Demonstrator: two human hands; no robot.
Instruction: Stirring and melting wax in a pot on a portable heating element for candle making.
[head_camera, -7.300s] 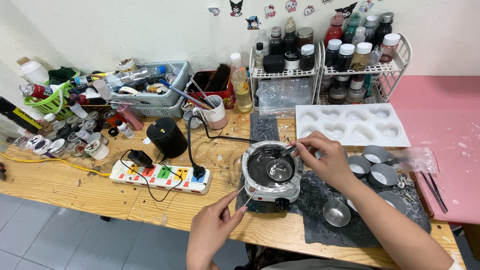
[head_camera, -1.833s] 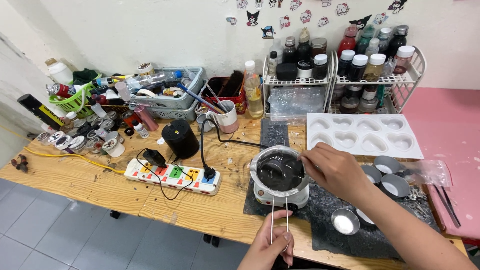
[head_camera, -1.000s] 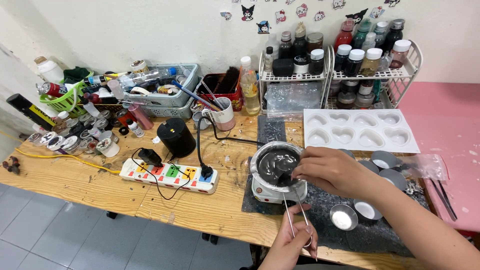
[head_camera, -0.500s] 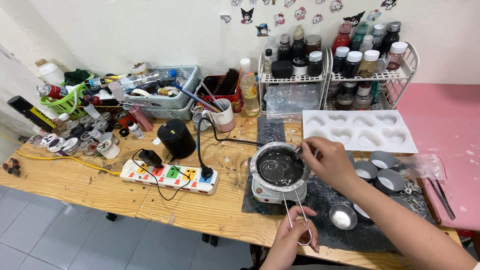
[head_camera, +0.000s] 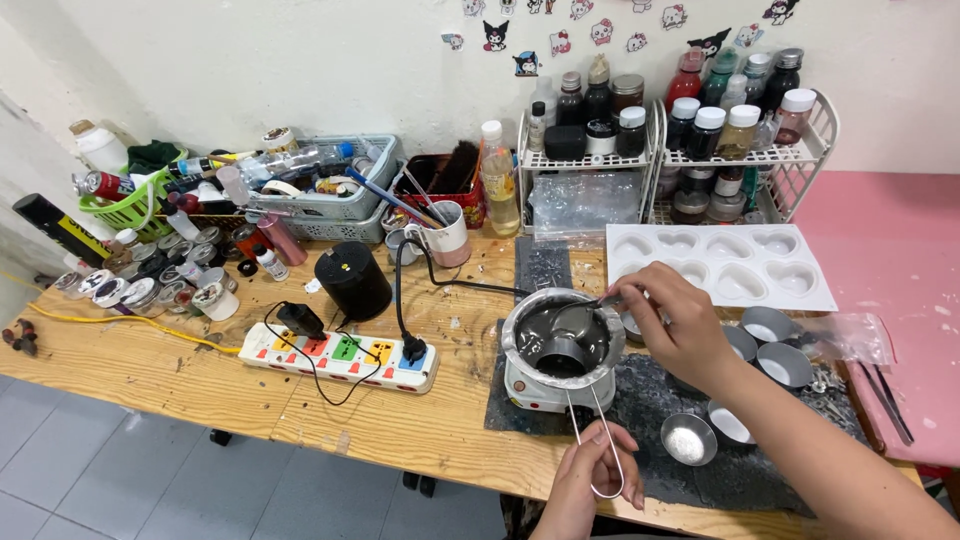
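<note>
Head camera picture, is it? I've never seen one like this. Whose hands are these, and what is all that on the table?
The camera sits on a person's head and looks down at their own two bare hands. The left hand holds the thin wire handle of a small round metal melting pot filled with dark grey liquid, on a white heater base. The right hand dips a thin stick into it. Nearby on the wooden table lie a white heart-shaped mould tray, small metal cups and a white power strip.
</note>
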